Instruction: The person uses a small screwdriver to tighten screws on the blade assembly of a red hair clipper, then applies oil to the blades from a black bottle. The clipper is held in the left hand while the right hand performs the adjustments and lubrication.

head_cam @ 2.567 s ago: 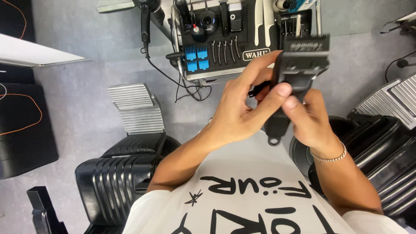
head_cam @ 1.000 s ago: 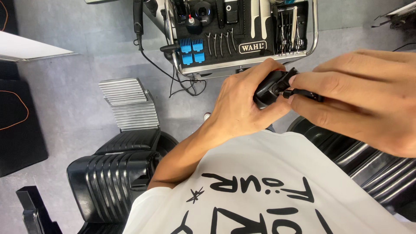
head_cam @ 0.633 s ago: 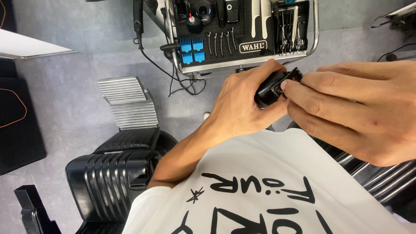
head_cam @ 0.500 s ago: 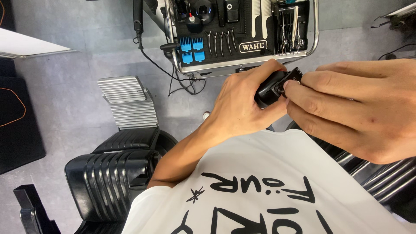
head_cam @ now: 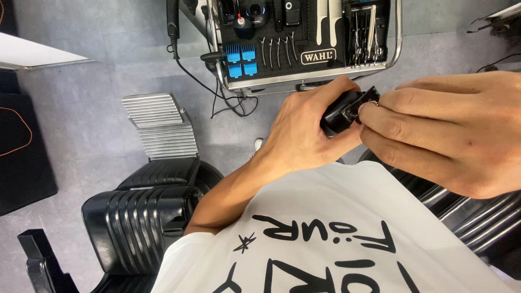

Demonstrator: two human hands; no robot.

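Left hand [head_cam: 304, 135] is wrapped snug around the clipper [head_cam: 341, 113], fingers curled over the black body and thumb underneath, so the tool sits steady, blade end tipped toward the other hand. Right hand [head_cam: 450, 130] comes in from the right edge of view, its fingertips [head_cam: 374, 111] pinched on the toothed blade end, and there's a small ring-like metal bit showing right at that pinch, though what it is, I can't tell. So one hand braces and the other works the head, which looks like the reason for that two-handed hold. The clipper is up in mid-air between the two hands, over the person's own chest, not resting on anything.

Nearest the camera, the white shirt [head_cam: 336, 244] with bold black lettering fills the bottom. Just past it on the left, a black ribbed barber chair [head_cam: 141, 222], and beyond that its ribbed metal footrest [head_cam: 157, 125], both down on the grey floor [head_cam: 81, 135]. Furthest off, along the top edge, an open tool case [head_cam: 309, 76] lies flat: blue guards [head_cam: 240, 59] at its left side, clips in the middle, combs and scissors [head_cam: 363, 32] toward the right, all in their own slots and within reach. A black cord [head_cam: 195, 76] trails from the case's left edge across the floor.
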